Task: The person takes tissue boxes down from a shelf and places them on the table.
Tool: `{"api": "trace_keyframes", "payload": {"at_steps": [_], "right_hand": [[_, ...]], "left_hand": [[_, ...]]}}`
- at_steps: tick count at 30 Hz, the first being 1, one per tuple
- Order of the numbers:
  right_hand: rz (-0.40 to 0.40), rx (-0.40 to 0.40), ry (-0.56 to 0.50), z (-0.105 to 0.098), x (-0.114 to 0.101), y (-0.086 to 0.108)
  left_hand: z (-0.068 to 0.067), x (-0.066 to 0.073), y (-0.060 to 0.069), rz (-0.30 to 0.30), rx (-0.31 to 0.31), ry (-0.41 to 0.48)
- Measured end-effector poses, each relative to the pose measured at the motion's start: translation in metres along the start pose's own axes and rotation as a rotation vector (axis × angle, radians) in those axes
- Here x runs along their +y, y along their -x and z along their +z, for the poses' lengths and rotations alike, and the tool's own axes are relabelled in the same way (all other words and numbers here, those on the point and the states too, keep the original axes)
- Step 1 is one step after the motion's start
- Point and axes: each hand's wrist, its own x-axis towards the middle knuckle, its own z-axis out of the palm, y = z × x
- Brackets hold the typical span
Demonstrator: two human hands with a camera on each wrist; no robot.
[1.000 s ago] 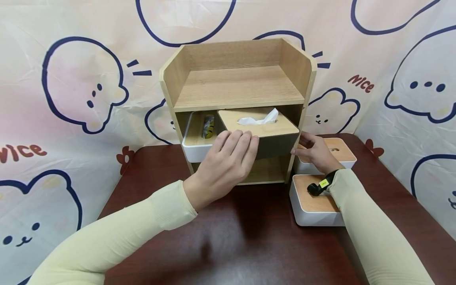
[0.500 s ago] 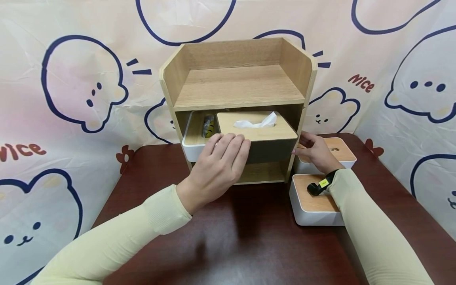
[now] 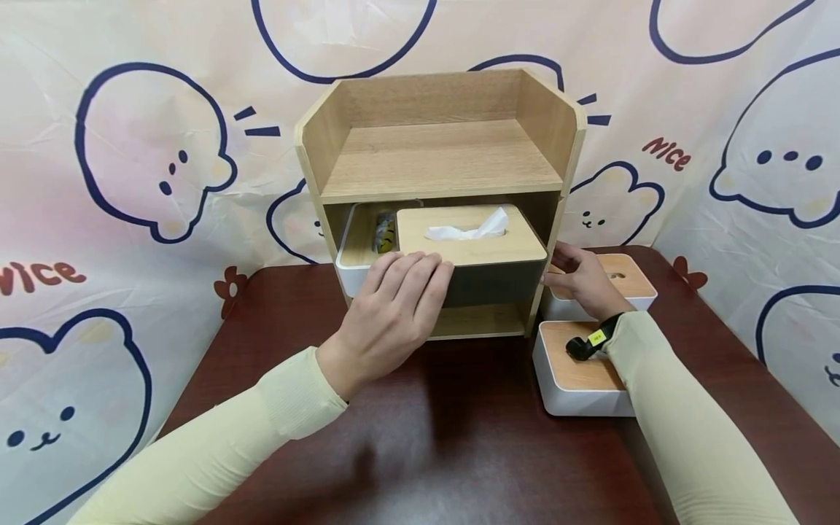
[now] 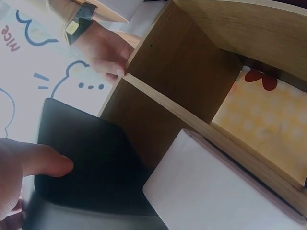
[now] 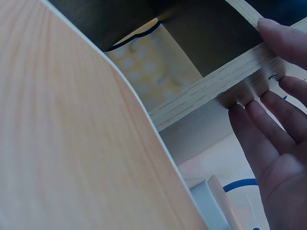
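A dark grey tissue box (image 3: 499,281) with a wooden lid and a white tissue (image 3: 469,229) sticks out of the middle compartment of the wooden shelf (image 3: 446,157). My left hand (image 3: 394,313) grips its front left corner, fingers over the lid edge and thumb (image 4: 53,160) against the dark side. Left of it sits a white box (image 3: 354,277) with a wooden lid, partly covered by that hand. A yellow-and-black patterned item shows in its slot (image 3: 385,233). My right hand (image 3: 584,281) holds the shelf's right side panel, thumb at the front edge, fingertips (image 5: 235,112) on the outer face.
Two white boxes with wooden lids stand right of the shelf: a near one (image 3: 571,372) under my right wrist and a far one (image 3: 633,281) behind the hand. The dark red table (image 3: 472,452) extends in front. A printed cloth (image 3: 157,292) surrounds everything.
The tissue box has shifted slightly left and down toward me, with my left hand moving along with it. My right hand stays on the side panel.
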Motion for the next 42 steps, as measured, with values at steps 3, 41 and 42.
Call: {"api": "trace_keyframes", "payload": {"at_steps": [3,41,42], "right_hand": [[0.004,-0.003,0.014,0.000,0.000,0.000],[-0.007,0.021,0.099,-0.003,-0.001,0.001],[-0.010,0.020,0.095,-0.002,-0.001,0.001]], "left_hand": [[-0.001,-0.002,0.001,-0.006,0.011,0.009],[-0.021,0.010,0.013,0.131,0.140,0.094],[-0.022,0.010,0.013,0.132,0.139,0.092]]}}
